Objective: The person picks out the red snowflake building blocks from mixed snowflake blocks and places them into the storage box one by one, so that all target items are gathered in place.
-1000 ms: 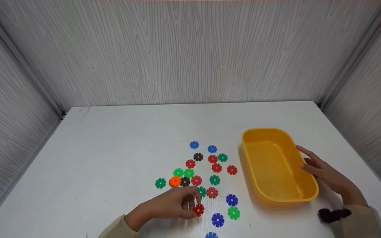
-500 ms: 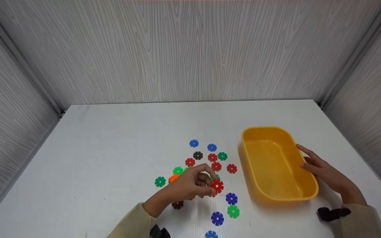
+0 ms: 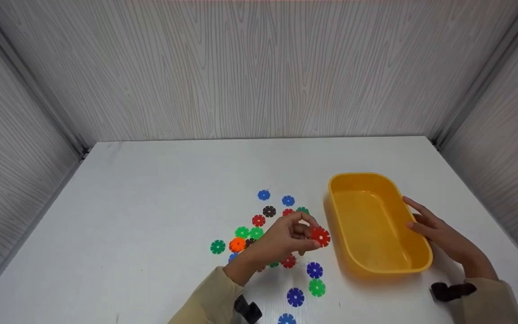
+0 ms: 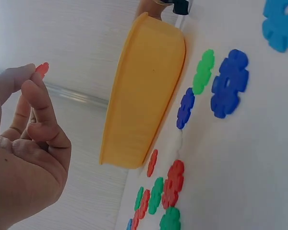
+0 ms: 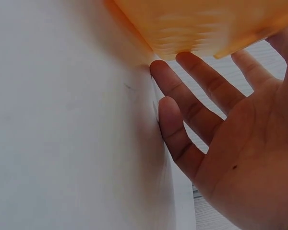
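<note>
My left hand (image 3: 281,236) is raised over the table and pinches a red snowflake disc (image 3: 320,236) between thumb and fingertips, just left of a yellow plastic tub (image 3: 340,225). In the left wrist view only a sliver of that red disc (image 4: 42,70) shows past the fingertips. The tub has nothing in it. My right hand (image 3: 443,240) holds the tub's right side, its thumb over the rim and its fingers along the outer wall (image 5: 192,28). Several flat notched discs, such as an orange one (image 3: 237,245), lie below and around my left hand; some are hidden by it.
Dark blue discs (image 3: 295,297) and a light green disc (image 3: 317,288) lie near the front, left of the tub. Two blue discs (image 3: 264,195) lie farthest back. Wood-grain panels (image 3: 259,72) wall the white table (image 3: 151,189) behind and on both sides.
My left hand has lifted the red disc from near the front of the scattered discs and carried it right and away, closer to the tub. The right hand and tub stay in place.
</note>
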A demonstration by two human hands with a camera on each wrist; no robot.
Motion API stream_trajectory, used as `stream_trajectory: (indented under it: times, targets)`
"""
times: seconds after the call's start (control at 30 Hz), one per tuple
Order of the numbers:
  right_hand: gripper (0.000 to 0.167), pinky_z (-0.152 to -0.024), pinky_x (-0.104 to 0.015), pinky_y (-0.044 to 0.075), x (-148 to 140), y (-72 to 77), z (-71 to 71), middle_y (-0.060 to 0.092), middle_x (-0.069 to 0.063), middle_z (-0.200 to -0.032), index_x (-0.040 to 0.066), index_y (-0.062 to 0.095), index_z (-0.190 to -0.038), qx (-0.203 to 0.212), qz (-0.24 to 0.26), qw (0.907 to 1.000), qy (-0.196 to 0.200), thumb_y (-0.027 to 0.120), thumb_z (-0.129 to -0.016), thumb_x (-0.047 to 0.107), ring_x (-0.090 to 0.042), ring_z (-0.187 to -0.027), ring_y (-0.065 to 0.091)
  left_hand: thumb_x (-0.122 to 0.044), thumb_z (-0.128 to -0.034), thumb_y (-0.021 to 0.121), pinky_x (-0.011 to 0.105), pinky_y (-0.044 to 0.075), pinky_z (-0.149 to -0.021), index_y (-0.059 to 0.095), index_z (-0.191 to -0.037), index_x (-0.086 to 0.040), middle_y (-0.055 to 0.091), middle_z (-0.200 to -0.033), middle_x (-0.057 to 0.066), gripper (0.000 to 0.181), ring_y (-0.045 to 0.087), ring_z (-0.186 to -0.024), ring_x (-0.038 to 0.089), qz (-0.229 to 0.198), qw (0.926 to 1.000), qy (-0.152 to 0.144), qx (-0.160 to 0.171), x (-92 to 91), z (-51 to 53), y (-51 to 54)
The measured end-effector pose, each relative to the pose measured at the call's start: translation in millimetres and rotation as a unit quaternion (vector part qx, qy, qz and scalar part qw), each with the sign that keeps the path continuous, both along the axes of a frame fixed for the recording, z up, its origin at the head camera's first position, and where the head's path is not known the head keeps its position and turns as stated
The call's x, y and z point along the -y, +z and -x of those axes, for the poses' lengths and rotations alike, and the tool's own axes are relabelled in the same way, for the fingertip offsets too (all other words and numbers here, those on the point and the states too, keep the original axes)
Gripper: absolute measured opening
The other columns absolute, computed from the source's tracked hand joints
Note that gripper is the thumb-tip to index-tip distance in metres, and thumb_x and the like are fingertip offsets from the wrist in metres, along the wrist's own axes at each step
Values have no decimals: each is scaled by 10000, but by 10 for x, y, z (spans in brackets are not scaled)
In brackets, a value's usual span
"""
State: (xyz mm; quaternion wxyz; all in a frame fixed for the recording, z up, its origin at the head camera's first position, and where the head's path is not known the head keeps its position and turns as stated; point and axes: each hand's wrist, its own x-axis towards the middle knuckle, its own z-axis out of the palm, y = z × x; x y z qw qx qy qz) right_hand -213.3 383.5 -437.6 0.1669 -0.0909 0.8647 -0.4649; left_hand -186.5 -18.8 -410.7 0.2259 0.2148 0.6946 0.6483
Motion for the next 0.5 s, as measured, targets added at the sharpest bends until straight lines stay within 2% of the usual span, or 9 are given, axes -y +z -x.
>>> stream_trajectory:
  times: [0.27,0.5]
  targets:
    - [632,-1073,-691,254,19,-16,-6,125,-264,-1587,317,58,-1555,70,117,9999,-41,415,-1034,333,217,-1083,384,-201,-865,723,172,512,-670,574,-1097,-184,692,-912,7,276,561,-685,150,-172,9997,64,159,-281,95,36]
    - [632,-1068,-688,267,1,-14,-10,176,-282,-1567,322,50,-1555,-25,106,9999,-25,413,-1037,322,196,-1083,427,-144,-871,709,176,491,-634,581,-1091,-157,658,-833,-16,254,540,-655,150,-443,9988,19,197,-513,146,54]
